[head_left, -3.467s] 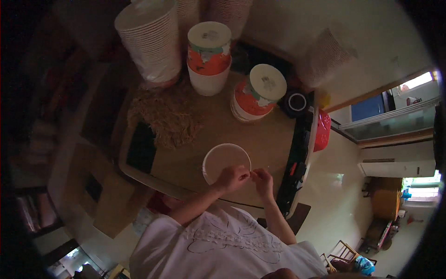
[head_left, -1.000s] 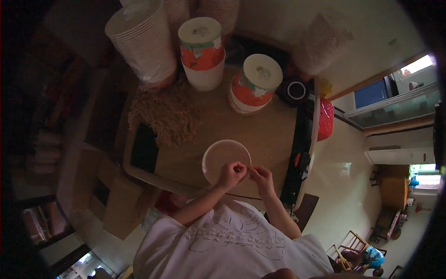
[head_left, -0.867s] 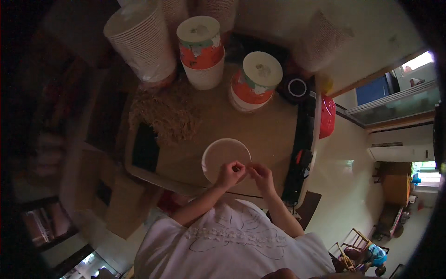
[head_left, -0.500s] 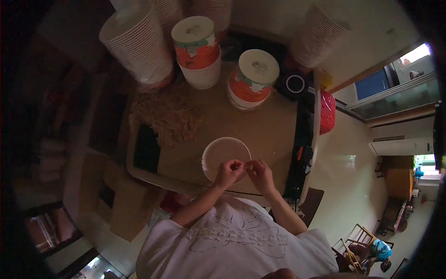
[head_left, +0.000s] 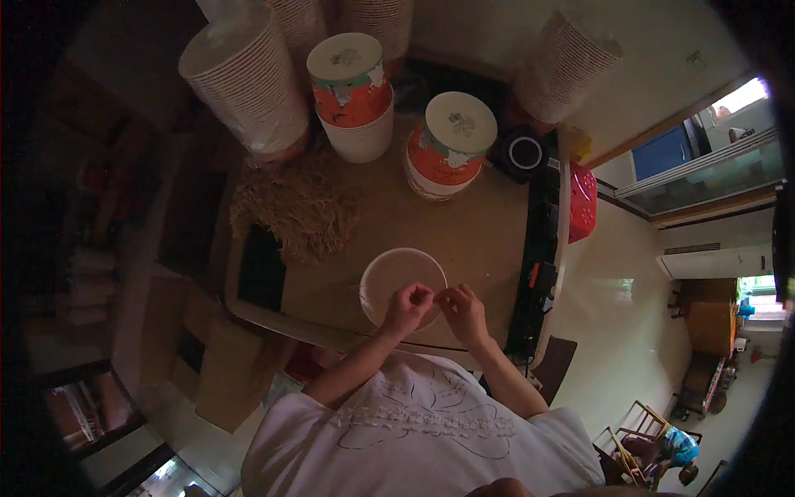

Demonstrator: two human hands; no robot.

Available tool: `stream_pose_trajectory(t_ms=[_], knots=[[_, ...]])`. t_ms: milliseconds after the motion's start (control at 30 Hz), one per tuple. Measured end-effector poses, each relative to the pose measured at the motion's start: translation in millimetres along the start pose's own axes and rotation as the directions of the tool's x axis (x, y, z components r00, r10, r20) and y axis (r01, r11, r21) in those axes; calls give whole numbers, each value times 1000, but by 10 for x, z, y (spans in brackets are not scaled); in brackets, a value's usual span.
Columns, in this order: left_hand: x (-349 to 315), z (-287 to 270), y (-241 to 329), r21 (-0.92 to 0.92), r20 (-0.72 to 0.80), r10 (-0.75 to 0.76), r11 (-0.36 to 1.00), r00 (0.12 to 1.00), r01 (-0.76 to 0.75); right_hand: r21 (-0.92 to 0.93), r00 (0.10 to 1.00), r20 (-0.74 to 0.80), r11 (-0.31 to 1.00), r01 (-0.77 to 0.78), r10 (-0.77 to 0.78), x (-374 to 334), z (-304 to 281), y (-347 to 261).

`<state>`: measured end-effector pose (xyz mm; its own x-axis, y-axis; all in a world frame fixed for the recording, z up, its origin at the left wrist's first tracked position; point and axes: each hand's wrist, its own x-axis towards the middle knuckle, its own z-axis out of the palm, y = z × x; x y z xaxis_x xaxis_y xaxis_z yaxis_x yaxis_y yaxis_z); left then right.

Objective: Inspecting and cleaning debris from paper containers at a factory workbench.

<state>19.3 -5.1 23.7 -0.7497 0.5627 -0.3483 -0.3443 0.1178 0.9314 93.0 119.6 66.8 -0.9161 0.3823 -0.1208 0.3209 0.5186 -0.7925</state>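
A white round bowl (head_left: 389, 277) stands near the table's front edge. Over its near right rim my left hand (head_left: 407, 308) and my right hand (head_left: 464, 315) come together, fingertips pinched almost tip to tip. Whatever lies between the fingers is too small to make out. Beyond the bowl to the left spreads a loose heap of brown, shredded-looking strands (head_left: 302, 211). Farther back are an orange and green paper tub (head_left: 349, 98) set upside down in a white one, and a similar upturned tub (head_left: 451, 157) to its right.
Tall stacks of white tubs in clear plastic rise at the back left (head_left: 244, 83) and the back right (head_left: 571, 70). A dark round device (head_left: 523, 151) and a red basket (head_left: 582, 201) are at the right edge. A seated person (head_left: 679, 447) is far off at lower right.
The view has shifted very slightly. Both hands stay over the bowl's rim with small finger movements; nothing else visibly moves.
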Motion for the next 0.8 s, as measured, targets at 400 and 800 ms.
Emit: stream_pose_trajectory(t_ms=[400, 800], knots=[[-14, 67, 142, 322, 24, 310, 898, 950, -301, -32, 1000, -24, 999, 0, -1, 3, 33, 47], [-54, 13, 252, 504, 89, 336, 797, 938, -333, -48, 999, -23, 998, 36, -38, 1, 39, 71]])
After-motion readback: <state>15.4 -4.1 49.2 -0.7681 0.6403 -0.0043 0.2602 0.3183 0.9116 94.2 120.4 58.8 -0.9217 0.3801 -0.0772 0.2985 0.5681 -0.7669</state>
